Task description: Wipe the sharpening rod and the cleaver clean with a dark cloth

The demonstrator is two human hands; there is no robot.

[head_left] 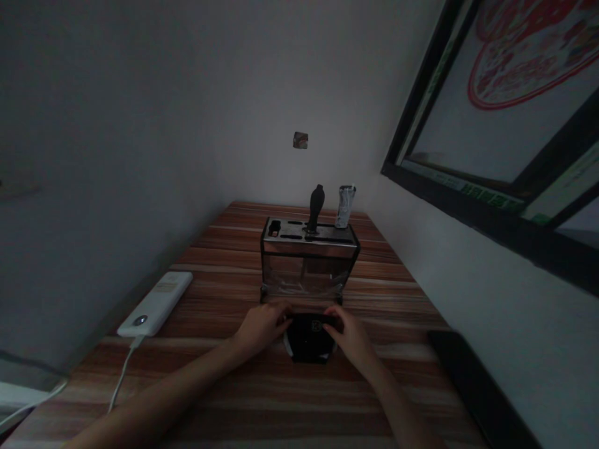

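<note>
A small black flat case (pixel 309 344) with a pale logo near its top edge lies low in front of me, with something whitish at its sides. My left hand (pixel 264 324) pinches its upper left corner. On the opposite upper corner, my right hand (pixel 347 333) grips with thumb and fingers. Just beyond both hands stands a clear-sided knife block (pixel 309 274) with a slotted metal top. From that top rises a dark handle (pixel 316 204), and a wrapped silvery handle (pixel 345 207) stands to its right.
A white power bank (pixel 156 304) with a white cable (pixel 122 377) lies on the striped wooden table (pixel 215 274) at left. At right lies a long black object (pixel 480 386). Walls border both sides, and a dark window frame (pixel 461 209) hangs on the right.
</note>
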